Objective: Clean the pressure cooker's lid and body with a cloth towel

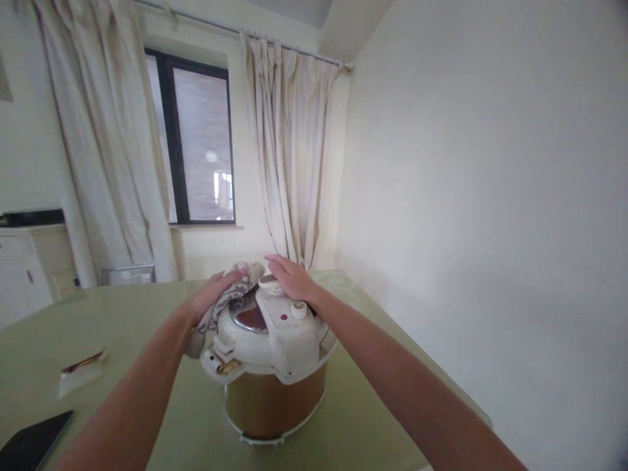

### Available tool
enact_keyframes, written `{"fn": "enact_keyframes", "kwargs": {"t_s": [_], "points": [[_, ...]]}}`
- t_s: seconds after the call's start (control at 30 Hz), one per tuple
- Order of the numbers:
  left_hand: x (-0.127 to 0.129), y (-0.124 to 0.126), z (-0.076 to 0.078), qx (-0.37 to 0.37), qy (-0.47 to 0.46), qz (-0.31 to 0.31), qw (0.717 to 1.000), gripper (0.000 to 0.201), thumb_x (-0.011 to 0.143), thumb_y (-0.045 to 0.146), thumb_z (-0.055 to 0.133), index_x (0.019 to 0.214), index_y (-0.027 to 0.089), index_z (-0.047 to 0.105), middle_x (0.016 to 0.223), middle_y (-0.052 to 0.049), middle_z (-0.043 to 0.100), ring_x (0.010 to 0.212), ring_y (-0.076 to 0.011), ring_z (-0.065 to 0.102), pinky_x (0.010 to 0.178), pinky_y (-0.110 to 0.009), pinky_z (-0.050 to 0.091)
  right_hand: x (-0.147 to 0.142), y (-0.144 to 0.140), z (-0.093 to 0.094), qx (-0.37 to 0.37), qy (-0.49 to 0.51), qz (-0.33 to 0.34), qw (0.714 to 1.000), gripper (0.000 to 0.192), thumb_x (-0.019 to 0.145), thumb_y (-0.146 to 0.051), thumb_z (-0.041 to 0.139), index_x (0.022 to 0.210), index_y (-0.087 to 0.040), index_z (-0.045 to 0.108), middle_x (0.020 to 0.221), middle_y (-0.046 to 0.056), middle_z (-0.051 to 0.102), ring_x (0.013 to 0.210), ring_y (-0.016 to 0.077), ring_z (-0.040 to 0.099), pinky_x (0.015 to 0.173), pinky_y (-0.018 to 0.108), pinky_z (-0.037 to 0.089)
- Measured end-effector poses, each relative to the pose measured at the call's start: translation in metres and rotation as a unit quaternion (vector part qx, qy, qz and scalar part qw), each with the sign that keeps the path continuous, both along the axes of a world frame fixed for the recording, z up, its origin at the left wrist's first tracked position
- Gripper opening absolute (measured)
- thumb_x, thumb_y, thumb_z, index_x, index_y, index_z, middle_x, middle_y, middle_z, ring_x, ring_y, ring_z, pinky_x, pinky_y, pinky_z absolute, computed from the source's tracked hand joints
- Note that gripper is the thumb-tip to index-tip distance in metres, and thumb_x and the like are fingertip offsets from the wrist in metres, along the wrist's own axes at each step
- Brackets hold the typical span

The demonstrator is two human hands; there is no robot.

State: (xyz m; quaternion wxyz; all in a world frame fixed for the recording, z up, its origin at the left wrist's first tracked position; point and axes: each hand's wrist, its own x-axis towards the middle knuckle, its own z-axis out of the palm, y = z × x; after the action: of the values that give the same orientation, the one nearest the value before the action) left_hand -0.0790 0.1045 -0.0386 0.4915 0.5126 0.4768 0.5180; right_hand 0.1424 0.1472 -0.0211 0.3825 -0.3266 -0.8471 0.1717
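Our left hand [212, 296] presses a patterned cloth [230, 296] against the far left part of the cooker's lid [275, 333], the grip closed down on the cloth with the fingers spread flat over it. Our right hand [290, 275] lies palm down on the far end of the lid's handle, fingers together and relaxed, its grip holding nothing and simply resting there, just beyond the small round knob [299, 309] and the red dot beside it. The cooker [272, 392] itself stands on the green desk [122, 314], near us and a little right of the middle, its white lid shut over a brown body. As we judge it, the wiping goes best if the right hand keeps steady weight on the handle so the cooker does not slide or turn, while the left hand moves the cloth in short strokes around the shiny plate at the lid's centre and along the rim, keeping the cloth bunched enough to stay under the palm and clear of the knob. Further out, a small flat packet [81, 374] lies on the desk to the left, well apart from the cooker, and a dark flat thing [32, 441] sits at the near left corner. Beyond the desk are pale curtains [289, 157] and a dark-framed window [196, 137].
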Motion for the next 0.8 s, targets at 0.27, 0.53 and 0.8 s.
{"fn": "enact_keyframes", "kwargs": {"t_s": [0.27, 0.53, 0.8], "points": [[0.01, -0.025, 0.015, 0.187, 0.492, 0.084, 0.846, 0.063, 0.092, 0.068, 0.042, 0.122, 0.023, 0.074, 0.118, -0.008, 0.08, 0.111, -0.0333, 0.072, 0.101, -0.041, 0.05, 0.0, 0.004, -0.007, -0.009, 0.089, 0.007, 0.996, 0.038, 0.11, -0.038, 0.039, 0.136, -0.022, 0.061, 0.132, 0.008, 0.069, 0.125, 0.0197, 0.062, 0.113, 0.037, 0.042], [0.029, -0.104, 0.011, 0.237, 0.55, 0.111, 0.793, 0.051, 0.092, 0.062, 0.05, 0.122, 0.028, 0.074, 0.126, -0.005, 0.078, 0.114, -0.0321, 0.071, 0.098, -0.04, 0.05, -0.003, 0.01, -0.006, -0.107, 0.16, 0.047, 0.98, 0.033, 0.107, -0.042, 0.039, 0.112, -0.024, 0.066, 0.106, 0.003, 0.07, 0.1, 0.0196, 0.067, 0.099, 0.036, 0.049], [0.086, -0.13, 0.008, 0.34, 0.553, 0.089, 0.755, 0.041, 0.091, 0.048, 0.061, 0.127, 0.028, 0.07, 0.132, -0.006, 0.074, 0.119, -0.0311, 0.068, 0.103, -0.045, 0.051, -0.002, 0.018, -0.004, -0.178, 0.24, 0.116, 0.947, 0.031, 0.1, -0.049, 0.051, 0.101, -0.024, 0.068, 0.092, 0.004, 0.071, 0.089, 0.0202, 0.069, 0.088, 0.034, 0.051]]}}
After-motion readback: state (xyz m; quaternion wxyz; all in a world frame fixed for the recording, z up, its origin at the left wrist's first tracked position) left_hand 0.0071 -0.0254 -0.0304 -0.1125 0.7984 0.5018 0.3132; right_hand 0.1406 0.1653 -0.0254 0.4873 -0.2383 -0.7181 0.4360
